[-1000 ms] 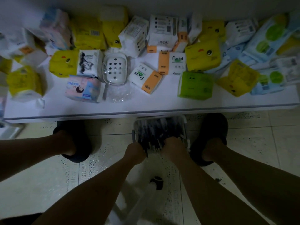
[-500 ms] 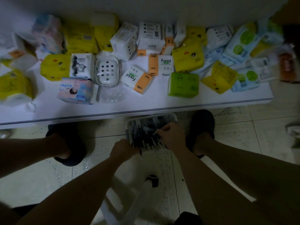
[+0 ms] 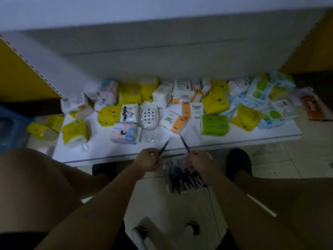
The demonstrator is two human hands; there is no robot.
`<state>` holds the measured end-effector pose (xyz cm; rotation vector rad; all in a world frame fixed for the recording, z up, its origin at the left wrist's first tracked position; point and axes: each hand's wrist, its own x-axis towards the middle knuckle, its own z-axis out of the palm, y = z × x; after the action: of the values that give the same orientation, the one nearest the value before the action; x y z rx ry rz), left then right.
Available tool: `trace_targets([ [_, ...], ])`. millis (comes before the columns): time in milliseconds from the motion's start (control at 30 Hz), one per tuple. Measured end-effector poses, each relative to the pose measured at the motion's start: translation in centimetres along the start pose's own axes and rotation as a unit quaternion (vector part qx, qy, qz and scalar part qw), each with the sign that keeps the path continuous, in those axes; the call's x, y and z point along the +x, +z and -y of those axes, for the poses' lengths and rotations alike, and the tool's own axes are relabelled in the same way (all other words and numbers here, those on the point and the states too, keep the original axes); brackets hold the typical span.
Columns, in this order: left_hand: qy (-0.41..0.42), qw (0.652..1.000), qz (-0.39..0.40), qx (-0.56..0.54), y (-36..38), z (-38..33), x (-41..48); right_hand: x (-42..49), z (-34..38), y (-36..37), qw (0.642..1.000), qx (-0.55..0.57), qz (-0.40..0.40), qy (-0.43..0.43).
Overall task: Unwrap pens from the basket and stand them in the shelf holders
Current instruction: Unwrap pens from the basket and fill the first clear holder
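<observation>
Low white shelf [image 3: 100, 148]: loose tissue packs [image 3: 214, 102] lie across its width. The basket [image 3: 182, 177] of dark pens sits just in front of the shelf edge, partly under your right wrist.

Your left hand [image 3: 146, 159] and right hand [image 3: 199, 162] are raised side by side over the basket's far end, apart.
- Left grip: curled round the left pen [image 3: 163, 148], which angles up and to the right.
- Right grip: curled round the right pen [image 3: 184, 144], which angles up and to the left.
- Wrapping: too blurred to tell.

Versus half a second ago: both hands were down at the basket. Now each holds one pen clear of it.
</observation>
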<state>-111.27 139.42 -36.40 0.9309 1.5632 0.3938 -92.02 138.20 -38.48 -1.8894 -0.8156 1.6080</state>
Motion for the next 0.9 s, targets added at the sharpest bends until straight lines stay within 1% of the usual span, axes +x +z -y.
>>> trace_targets([
  [33, 0.015, 0.999, -0.005, -0.042, 0.1, -0.9, -0.7, -0.5, 1.0, 0.4, 1.0, 0.023, 0.003, -0.015],
  [100, 0.051, 0.995, -0.004, -0.08, 0.0, -2.4, -2.1, -2.0, 3.1, 0.9, 0.997, 0.058, 0.018, -0.055],
  [233, 0.126, 0.987, -0.037, -0.091, -1.8, -5.4, -4.5, -5.4, 6.3, 1.4, 0.984, 0.064, 0.06, -0.152],
  [300, 0.182, 0.979, -0.044, -0.084, -3.0, -6.8, -6.1, -7.3, 7.6, 1.3, 0.975, 0.066, 0.09, -0.19],
  [367, 0.257, 0.963, -0.038, -0.063, -4.3, -8.1, -8.0, -9.3, 9.1, 1.4, 0.966, 0.057, 0.106, -0.23],
  [433, 0.317, 0.945, -0.052, -0.057, -5.7, -9.3, -10.1, -11.2, 10.8, 1.8, 0.955, 0.061, 0.121, -0.264],
  [533, 0.385, 0.914, -0.09, -0.091, -7.4, -11.4, -13.2, -14.0, 13.7, 2.9, 0.938, 0.059, 0.132, -0.315],
  [600, 0.421, 0.892, -0.114, -0.115, -8.4, -12.8, -15.0, -15.6, 15.6, 3.9, 0.926, 0.045, 0.122, -0.354],
  [700, 0.456, 0.872, -0.134, -0.12, -10.1, -14.2, -17.0, -18.0, 18.6, 5.5, 0.906, 0.029, 0.105, -0.41],
  [833, 0.46, 0.865, -0.199, -0.014, -13.1, -14.5, -18.4, -19.9, 21.8, 7.8, 0.891, -0.033, 0.078, -0.447],
  [900, 0.456, 0.868, -0.195, 0.011, -15.1, -14.0, -19.1, -20.1, 22.2, 8.8, 0.882, -0.068, 0.085, -0.458],
])
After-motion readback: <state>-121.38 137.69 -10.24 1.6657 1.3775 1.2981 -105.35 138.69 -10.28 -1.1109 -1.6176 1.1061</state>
